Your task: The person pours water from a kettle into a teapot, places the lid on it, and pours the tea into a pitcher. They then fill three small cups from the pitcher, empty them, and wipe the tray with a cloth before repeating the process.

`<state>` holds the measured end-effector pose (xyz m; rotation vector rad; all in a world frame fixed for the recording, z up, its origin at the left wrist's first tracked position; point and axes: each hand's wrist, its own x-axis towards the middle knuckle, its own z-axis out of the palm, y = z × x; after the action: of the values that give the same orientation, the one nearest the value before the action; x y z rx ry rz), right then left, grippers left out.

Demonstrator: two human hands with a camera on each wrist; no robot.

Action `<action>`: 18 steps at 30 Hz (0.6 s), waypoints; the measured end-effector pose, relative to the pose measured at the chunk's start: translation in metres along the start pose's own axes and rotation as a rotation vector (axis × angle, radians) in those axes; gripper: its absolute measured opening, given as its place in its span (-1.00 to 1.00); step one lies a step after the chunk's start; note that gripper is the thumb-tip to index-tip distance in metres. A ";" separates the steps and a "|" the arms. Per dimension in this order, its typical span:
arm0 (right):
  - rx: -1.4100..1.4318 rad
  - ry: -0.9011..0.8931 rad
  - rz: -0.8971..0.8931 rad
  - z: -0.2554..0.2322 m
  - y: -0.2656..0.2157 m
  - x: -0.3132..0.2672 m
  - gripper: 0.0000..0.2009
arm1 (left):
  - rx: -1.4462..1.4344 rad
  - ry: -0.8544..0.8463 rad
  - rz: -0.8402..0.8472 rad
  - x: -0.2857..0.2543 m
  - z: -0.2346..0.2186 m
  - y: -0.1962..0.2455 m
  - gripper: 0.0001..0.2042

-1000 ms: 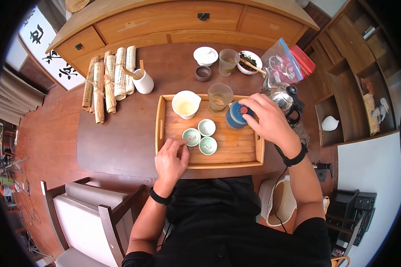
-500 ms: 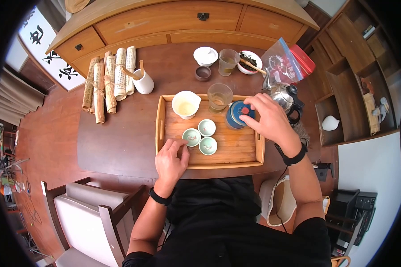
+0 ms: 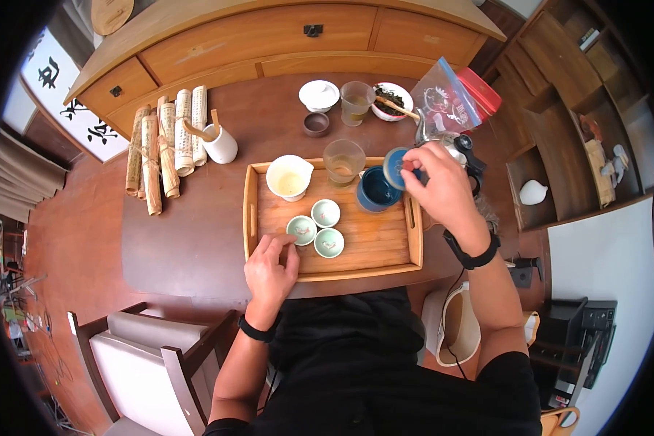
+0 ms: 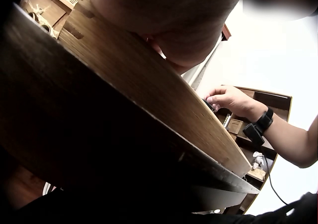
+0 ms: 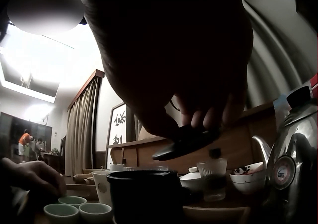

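My right hand (image 3: 444, 190) pinches the knob of a blue lid (image 3: 394, 168), tilted above the right side of the uncovered blue pot (image 3: 378, 190). In the right wrist view the lid (image 5: 185, 145) hangs clear of the pot's rim (image 5: 144, 174). My left hand (image 3: 270, 272) lies over the tray's front left edge, fingers loosely bent, fingertips by the leftmost of three pale green cups (image 3: 301, 230); whether they touch it I cannot tell. On the wooden tray (image 3: 370, 251) also stand a white pitcher (image 3: 289, 177) with pale yellow liquid and a clear glass (image 3: 343, 163).
Behind the tray are a lidded white bowl (image 3: 319, 95), a small dark cup (image 3: 316, 124), another glass (image 3: 356, 103) and a bowl of leaves (image 3: 392, 102). A steel kettle (image 3: 454, 145) stands right; bamboo scrolls (image 3: 150, 156) and a white tool holder (image 3: 221, 145) lie left.
My right hand has lifted the lid off the blue pot and tilted it, exposing the inside. My left hand keeps its place by the cups. The head view has shifted slightly.
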<state>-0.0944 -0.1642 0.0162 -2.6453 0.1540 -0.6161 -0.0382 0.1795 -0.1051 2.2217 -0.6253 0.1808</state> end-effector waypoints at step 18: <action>-0.149 0.014 -0.051 0.008 0.017 -0.001 -0.87 | 0.021 -0.017 0.033 -0.001 0.005 -0.009 -0.90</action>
<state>-0.0915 -0.1758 0.0021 -2.7962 0.1422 -0.6643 -0.0353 0.1812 -0.1149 2.2366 -0.6719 0.1864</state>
